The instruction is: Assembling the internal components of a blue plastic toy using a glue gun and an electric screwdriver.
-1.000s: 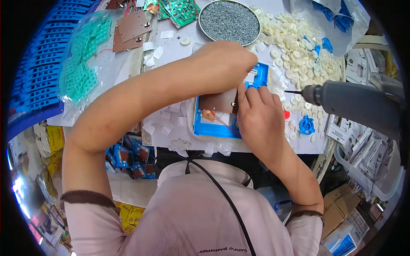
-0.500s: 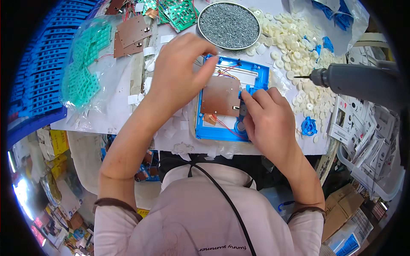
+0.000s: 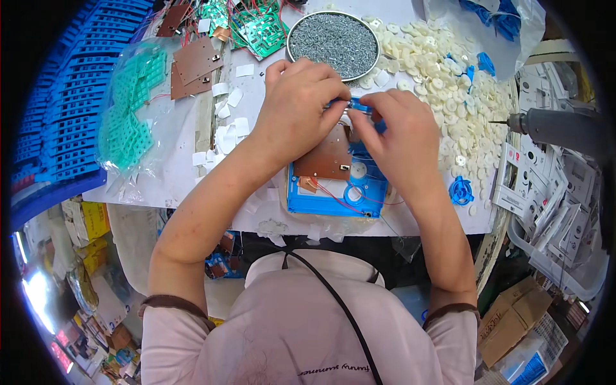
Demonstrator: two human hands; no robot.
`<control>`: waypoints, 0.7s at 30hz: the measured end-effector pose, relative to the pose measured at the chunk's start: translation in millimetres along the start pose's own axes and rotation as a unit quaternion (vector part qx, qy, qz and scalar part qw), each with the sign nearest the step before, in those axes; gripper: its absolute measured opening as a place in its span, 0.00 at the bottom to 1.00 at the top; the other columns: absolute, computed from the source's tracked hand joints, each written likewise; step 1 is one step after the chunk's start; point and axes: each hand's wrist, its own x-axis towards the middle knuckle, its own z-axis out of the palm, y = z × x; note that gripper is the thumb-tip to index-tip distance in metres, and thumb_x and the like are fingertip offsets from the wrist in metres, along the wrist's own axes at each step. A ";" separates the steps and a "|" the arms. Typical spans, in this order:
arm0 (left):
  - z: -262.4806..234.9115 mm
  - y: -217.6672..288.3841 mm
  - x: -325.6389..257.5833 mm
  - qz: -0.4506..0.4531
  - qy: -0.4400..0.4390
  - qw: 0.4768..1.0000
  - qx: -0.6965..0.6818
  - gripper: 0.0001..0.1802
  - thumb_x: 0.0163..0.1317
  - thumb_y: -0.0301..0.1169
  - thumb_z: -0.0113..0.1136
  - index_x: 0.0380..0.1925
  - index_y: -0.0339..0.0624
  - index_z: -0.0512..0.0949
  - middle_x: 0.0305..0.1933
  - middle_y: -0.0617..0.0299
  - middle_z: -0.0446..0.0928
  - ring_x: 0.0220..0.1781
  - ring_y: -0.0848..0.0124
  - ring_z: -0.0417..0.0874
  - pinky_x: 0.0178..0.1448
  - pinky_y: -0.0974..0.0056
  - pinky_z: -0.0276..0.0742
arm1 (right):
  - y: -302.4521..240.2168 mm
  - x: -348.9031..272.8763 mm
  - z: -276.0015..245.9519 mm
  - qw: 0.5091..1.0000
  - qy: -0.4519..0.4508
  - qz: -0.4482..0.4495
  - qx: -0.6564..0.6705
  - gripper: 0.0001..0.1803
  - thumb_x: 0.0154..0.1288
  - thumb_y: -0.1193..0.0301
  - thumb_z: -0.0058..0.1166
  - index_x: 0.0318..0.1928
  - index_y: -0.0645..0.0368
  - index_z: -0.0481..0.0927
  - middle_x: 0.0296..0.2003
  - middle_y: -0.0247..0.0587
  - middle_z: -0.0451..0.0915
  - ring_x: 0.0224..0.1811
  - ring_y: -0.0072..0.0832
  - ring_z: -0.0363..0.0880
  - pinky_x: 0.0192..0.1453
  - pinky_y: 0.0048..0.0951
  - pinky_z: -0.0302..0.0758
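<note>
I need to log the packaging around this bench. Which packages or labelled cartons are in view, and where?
Clear plastic bag, table's left: holds green moulded parts.
White printed cartons, right of the table: flat, piled loosely.
Brown cardboard boxes, lower right, on the floor.
Yellow packs, under the table's left edge.

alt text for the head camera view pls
Both hands, left hand and right hand, meet at the far edge of a blue plastic housing holding a brown circuit board. A round tray of screws and white discs lie behind.
</note>
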 end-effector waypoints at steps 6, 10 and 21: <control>-20.2 6.8 -19.8 -0.035 -0.036 0.999 -0.014 0.09 0.55 0.28 0.68 0.36 0.45 0.81 0.37 0.62 0.79 0.46 0.60 0.81 0.49 0.56 0.71 | 4.1 6.1 10.8 0.999 -0.025 -0.023 -0.036 0.08 0.58 0.67 0.64 0.29 0.56 0.80 0.28 0.39 0.80 0.35 0.39 0.80 0.39 0.41 0.74; -40.3 23.9 -35.7 -0.048 -0.127 0.991 -0.015 0.09 0.56 0.26 0.68 0.38 0.42 0.81 0.38 0.59 0.80 0.42 0.58 0.82 0.46 0.57 0.74 | 3.8 11.5 12.5 0.999 -0.008 -0.026 -0.018 0.06 0.57 0.69 0.64 0.31 0.56 0.81 0.29 0.39 0.80 0.34 0.39 0.80 0.39 0.40 0.75; -26.6 -16.9 -6.1 -0.011 -0.113 0.971 -0.210 0.09 0.65 0.29 0.61 0.41 0.36 0.83 0.43 0.56 0.82 0.48 0.59 0.80 0.56 0.58 0.74 | -2.2 4.5 12.8 0.975 0.098 -0.138 0.143 0.11 0.51 0.78 0.67 0.37 0.57 0.85 0.34 0.37 0.83 0.33 0.36 0.79 0.36 0.34 0.73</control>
